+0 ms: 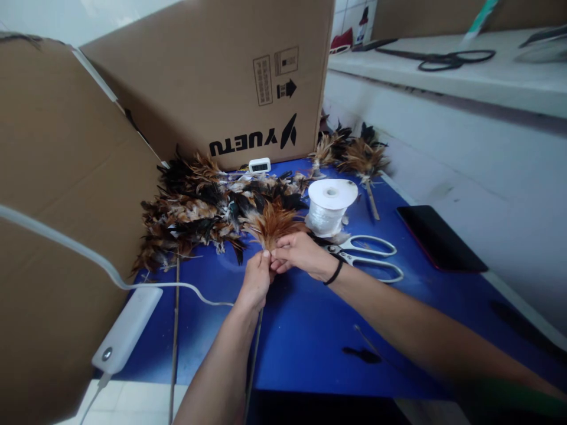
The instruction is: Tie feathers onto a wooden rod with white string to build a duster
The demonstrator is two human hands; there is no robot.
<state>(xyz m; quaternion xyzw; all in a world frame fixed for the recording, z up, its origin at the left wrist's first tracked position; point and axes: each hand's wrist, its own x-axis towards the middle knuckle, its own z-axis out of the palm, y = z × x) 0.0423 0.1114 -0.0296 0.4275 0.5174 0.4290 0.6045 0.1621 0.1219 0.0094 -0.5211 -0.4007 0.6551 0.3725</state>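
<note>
Near the middle of the blue counter (305,348), just beyond the fingertips of both hands, a feather bunch (272,223) fans out away from the person. Its long axis runs roughly fore and aft: the plumes spread at the far end, the narrow neck sits between the fingers, and a thin stick (253,354) shows below the left hand (257,278), pointing back toward the body in line with the bunch — whether the two are joined is hidden by the grip.

Neither hand is nearer, since both touch the neck. The left hand comes up from below, its thumb pressed against the base of the feathers; the right hand (297,254), with a black band (334,273) at the wrist, reaches in from the right side, so the two thumbs nearly meet. The fingers of both hands are drawn in narrow, pinching the neck — it is too small to tell if any thread lies between them.

Behind the feather bunch and to its left spreads a feather pile (188,206), close enough that the plumes overlap it in view. Right of the bunch stands a white spool (328,217), and scissors (348,258) lie beyond the right wrist, handles pointing right.
</note>
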